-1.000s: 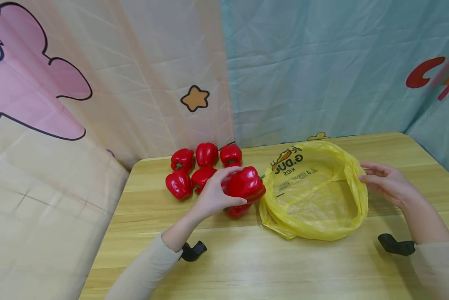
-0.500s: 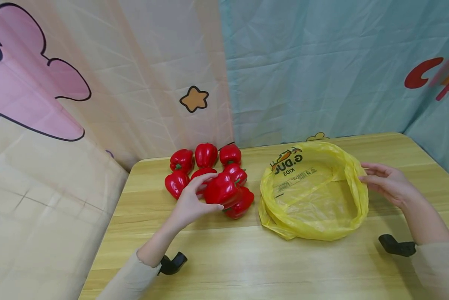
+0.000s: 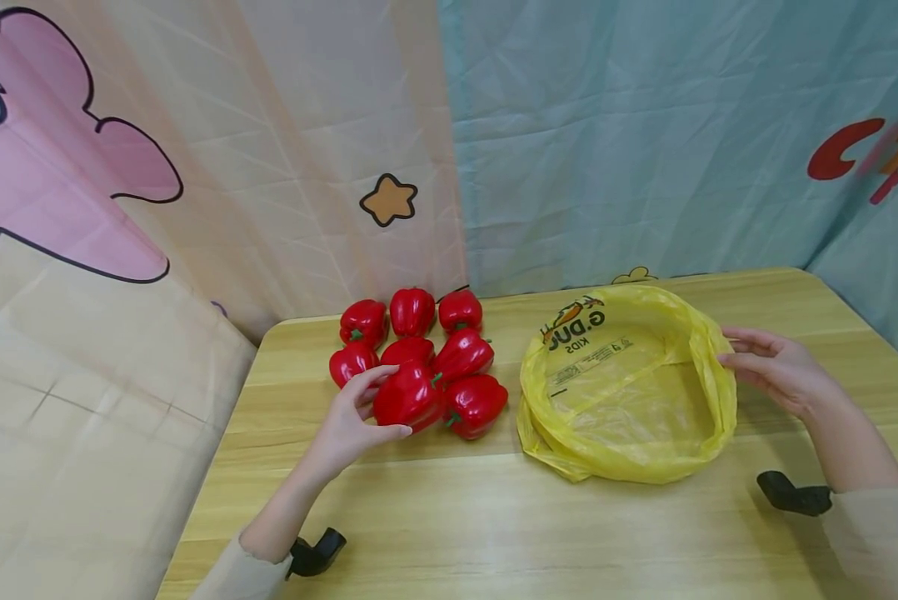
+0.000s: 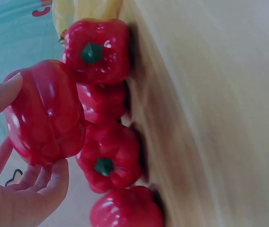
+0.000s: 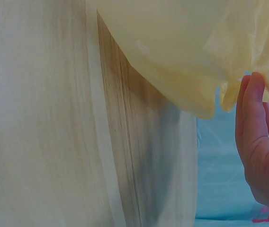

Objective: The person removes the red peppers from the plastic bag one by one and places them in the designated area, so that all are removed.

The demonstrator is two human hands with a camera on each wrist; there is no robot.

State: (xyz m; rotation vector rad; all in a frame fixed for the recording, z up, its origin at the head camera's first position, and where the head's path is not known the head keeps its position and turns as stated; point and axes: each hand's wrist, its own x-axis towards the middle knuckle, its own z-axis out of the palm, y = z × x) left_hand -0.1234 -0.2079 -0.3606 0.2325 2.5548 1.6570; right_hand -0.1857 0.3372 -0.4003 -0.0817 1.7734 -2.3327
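Observation:
My left hand [image 3: 346, 431] grips a glossy red bell pepper [image 3: 407, 398] between thumb and fingers, at the near left of a cluster of similar peppers. In the left wrist view the held pepper [image 4: 47, 113] shows clear of the table surface, overlapping its neighbours. Close to its right lies another bell pepper [image 3: 476, 406] with a green stem. On the right, a yellow plastic bag [image 3: 561, 437] stands with its mouth spread wide, printed lettering on its inner side. My right hand [image 3: 782, 367] pinches the bag's right rim; the right wrist view shows fingertips [image 5: 255, 82] on the gathered plastic.
Several more red bell peppers [image 3: 412, 312] sit toward the back left of the wooden table [image 3: 486, 525]. A patterned curtain [image 3: 569, 150] hangs right behind the table's far edge. Black curved pieces [image 3: 317, 552] are worn at both wrists.
My left hand has carried the held bell pepper left and slightly nearer, away from the bag's left rim, uncovering the peppers on the right of the cluster. Right hand and bag have stayed put.

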